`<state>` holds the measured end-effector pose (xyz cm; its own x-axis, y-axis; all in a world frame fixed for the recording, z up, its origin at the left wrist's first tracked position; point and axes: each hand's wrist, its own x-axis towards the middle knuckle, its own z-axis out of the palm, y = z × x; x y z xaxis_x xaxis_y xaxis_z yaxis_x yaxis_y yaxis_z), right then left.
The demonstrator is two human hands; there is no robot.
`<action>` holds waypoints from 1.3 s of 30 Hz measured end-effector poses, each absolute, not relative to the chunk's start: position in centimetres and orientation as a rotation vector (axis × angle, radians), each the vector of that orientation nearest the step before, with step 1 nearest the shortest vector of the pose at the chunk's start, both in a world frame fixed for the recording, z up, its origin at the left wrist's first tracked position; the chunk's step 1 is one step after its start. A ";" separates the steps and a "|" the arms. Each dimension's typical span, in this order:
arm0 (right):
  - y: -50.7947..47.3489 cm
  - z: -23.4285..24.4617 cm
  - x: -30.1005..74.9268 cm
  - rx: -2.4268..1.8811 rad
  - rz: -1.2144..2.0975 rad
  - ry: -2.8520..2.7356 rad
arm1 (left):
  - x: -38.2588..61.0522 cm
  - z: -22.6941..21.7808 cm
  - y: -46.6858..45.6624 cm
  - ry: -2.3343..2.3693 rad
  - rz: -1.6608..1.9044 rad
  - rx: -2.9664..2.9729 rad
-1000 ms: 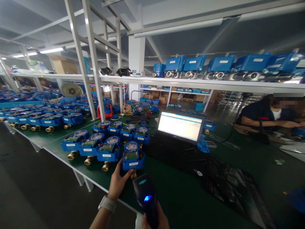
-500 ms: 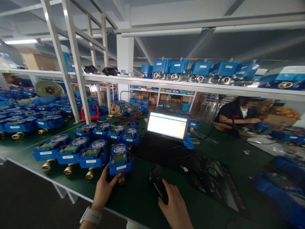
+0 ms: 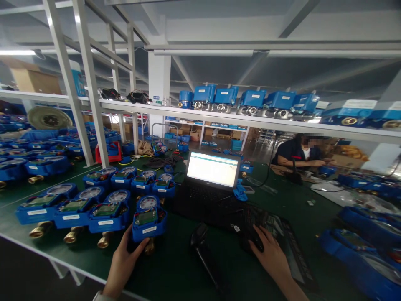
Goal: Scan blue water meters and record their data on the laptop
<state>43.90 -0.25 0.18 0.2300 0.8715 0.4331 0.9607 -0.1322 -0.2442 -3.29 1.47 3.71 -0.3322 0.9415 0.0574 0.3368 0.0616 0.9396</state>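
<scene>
Dim, bluish light all round; the laptop screen [image 3: 213,168] glares brightest. Ceiling tubes [image 3: 203,53] above it glow pale. Near it my fingers [image 3: 259,235] lie in shadow; far to either side, posts [image 3: 90,79] bow and meters [image 3: 354,251] smear.

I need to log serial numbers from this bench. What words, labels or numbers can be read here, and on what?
No text here is legible.
White label on the blue meter gripped by the left hand: too small to read.
Laptop screen: table rows, blurred.
Labels on the shelf units: blurred.
</scene>
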 end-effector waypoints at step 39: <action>-0.4 -0.3 43.6 -2.118 -0.271 -1.534 | -3.5 3.9 2.0 1.855 1.175 1.237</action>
<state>43.59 -0.44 -0.34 0.3430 0.8290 0.4417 0.9302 -0.2343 -0.2826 -3.46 2.03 3.94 -0.3763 0.9264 -0.0135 0.3835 0.1690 0.9080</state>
